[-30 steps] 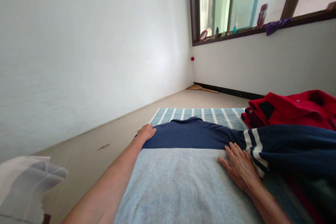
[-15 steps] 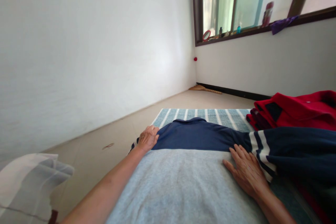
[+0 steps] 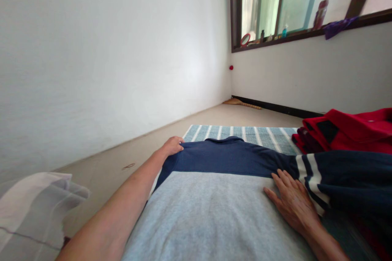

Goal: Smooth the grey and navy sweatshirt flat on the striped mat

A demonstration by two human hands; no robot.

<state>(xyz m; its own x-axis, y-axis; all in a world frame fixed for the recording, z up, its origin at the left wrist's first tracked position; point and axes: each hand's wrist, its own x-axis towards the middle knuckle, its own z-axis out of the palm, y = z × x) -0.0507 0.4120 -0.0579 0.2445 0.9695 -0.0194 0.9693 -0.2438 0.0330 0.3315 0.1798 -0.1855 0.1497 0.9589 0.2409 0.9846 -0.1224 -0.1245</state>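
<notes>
A grey and navy long-sleeved shirt (image 3: 214, 208) lies spread out in front of me, its collar at the far end. My left hand (image 3: 173, 146) is closed on the navy cloth at the left shoulder, fingers pinching the edge. Flat on the shirt near the right armpit rests my right hand (image 3: 292, 202), fingers stretched out. The right sleeve (image 3: 352, 167), navy with white bands, extends to the right. Most of the left sleeve is hidden behind my left forearm.
Under the shirt is a blue striped mat (image 3: 260, 133). Folded red clothing (image 3: 361, 130) sits at the right. A whitish sheer cloth (image 3: 33, 208) is at lower left. A hand broom (image 3: 241, 102) lies in the corner, below a window sill (image 3: 300, 34) holding small items.
My left hand has moved slightly up and outward at the shoulder, drawing the cloth along. My right hand stays flat on the shirt. The view has shifted a little left.
</notes>
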